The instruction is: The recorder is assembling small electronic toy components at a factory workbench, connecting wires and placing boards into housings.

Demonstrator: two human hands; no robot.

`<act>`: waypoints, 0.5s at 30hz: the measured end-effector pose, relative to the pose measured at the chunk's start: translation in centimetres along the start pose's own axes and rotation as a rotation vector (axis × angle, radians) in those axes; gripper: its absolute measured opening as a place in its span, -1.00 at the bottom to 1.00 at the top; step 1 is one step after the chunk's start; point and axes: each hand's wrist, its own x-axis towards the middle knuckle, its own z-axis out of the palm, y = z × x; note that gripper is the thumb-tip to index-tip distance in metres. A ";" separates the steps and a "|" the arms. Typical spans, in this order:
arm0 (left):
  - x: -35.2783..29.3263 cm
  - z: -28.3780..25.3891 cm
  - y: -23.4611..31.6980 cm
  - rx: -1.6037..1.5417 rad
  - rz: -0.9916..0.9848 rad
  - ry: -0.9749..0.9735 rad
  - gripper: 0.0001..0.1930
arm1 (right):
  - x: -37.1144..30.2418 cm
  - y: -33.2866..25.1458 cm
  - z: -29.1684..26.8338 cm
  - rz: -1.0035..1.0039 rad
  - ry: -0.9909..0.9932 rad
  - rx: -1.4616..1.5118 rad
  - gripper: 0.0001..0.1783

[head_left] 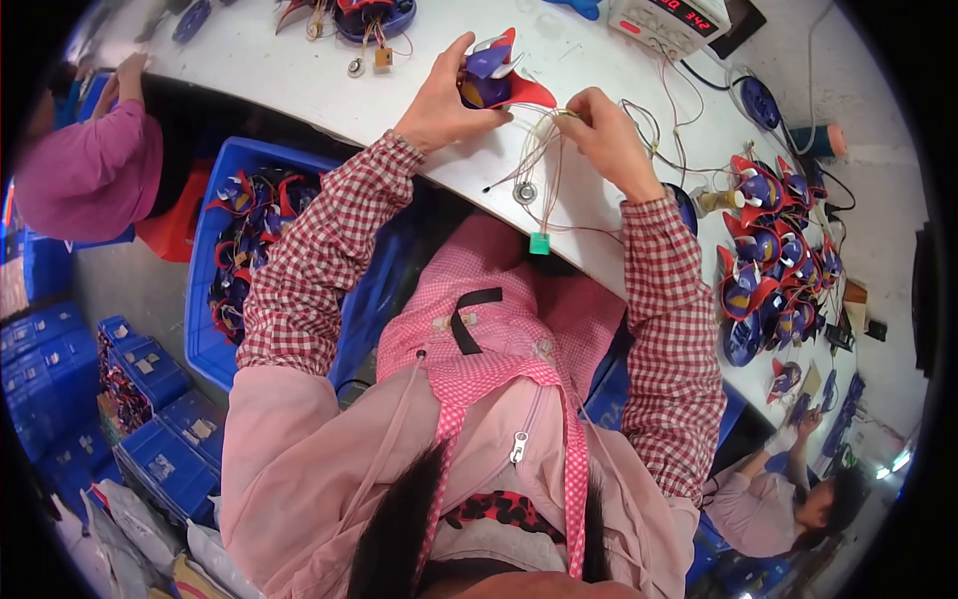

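My left hand (446, 105) is wrapped round a purple toy figure (485, 84) with red flaps and silvery-white points, held above the white table's front edge. To its right, my right hand (604, 135) is closed in a pinch on thin wires (565, 112) that run toward the toy. Below the hands, loose wires dangle with a small round metal disc (525, 192) and a green block-shaped part (540, 243), which hangs past the table edge. What exactly sits between the right fingertips is too small to make out.
A power supply (667, 26) with a red display stands at the back right. Many similar toys (783, 250) crowd the table's right side. On the left, a blue crate (200, 290) holds more toys. Other people (90, 175) work at far left and lower right.
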 end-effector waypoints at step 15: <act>-1.1 12.5 8.4 -0.946 -0.265 -0.437 -0.12 | -14.1 6.1 -10.1 0.234 0.086 0.649 -0.77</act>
